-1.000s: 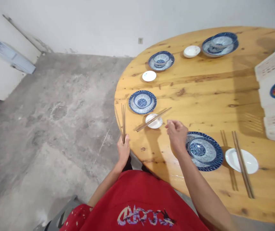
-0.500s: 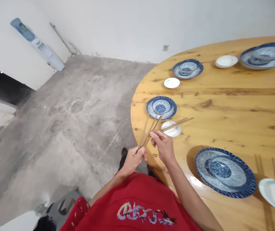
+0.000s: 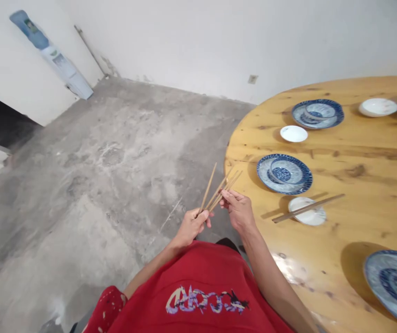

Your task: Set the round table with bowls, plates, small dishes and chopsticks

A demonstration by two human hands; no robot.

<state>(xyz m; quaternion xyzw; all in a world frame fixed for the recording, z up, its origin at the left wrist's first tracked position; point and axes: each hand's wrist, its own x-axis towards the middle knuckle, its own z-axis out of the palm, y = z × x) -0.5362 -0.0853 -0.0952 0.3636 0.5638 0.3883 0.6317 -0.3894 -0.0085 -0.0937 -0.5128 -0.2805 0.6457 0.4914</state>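
Note:
Several wooden chopsticks fan out from my left hand, which is closed around their lower ends. My right hand pinches some of the same chopsticks partway along their length. Both hands are just off the rounded edge of the wooden table. Right of my hands, a pair of chopsticks rests across a small white dish. Behind that dish stands a blue-patterned plate with a glass bowl on it.
Farther back on the table are another small white dish and a blue-patterned plate with a bowl. One more large blue plate lies at the near right. A water dispenser stands by the far left wall, across the concrete floor.
The view has shifted left, so the table and dishes appear farther right. My right hand has closed on chopsticks held in my left hand. The pair across the white dish stays there.

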